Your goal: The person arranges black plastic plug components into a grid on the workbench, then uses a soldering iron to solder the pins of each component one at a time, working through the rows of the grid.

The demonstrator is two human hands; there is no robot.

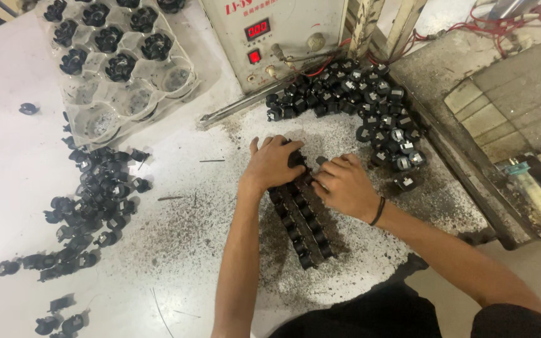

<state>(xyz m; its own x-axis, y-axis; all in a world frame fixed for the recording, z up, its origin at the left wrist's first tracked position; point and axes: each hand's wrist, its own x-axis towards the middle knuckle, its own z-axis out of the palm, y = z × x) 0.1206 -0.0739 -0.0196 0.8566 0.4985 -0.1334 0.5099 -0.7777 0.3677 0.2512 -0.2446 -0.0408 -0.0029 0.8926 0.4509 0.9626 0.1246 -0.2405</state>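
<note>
A white table (pixel 7 188), dusted with dark grit and filings toward its middle, is seen from above. At the 11 o'clock corner a clear plastic tray (pixel 117 69) is set, several of its round pockets filled with black parts and others left bare. Below it, from 9 to 7 o'clock, a loose scatter of small black parts (pixel 92 200) is spread over the white surface. At the centre, two rows of black parts (pixel 298 222) are lined up on the gritty patch, running from the hands down toward 6 o'clock. The left hand (pixel 272 164) is curled over the upper end of the rows, its fingers closed on the black pieces there. The right hand (pixel 344 186), a dark band at its wrist, is pressed against the same end from 3 o'clock, fingers bent around the parts. At 12 o'clock a pale metal machine (pixel 277 34) with a red digital readout and a red button is stood at the table's rear edge. Heaped to its right, at 1 to 2 o'clock, a pile of black parts (pixel 361 103) with pale labels is seen. At the 1 o'clock corner red wires (pixel 508 25) are tangled above a worn grey bench surface (pixel 502 100).
</note>
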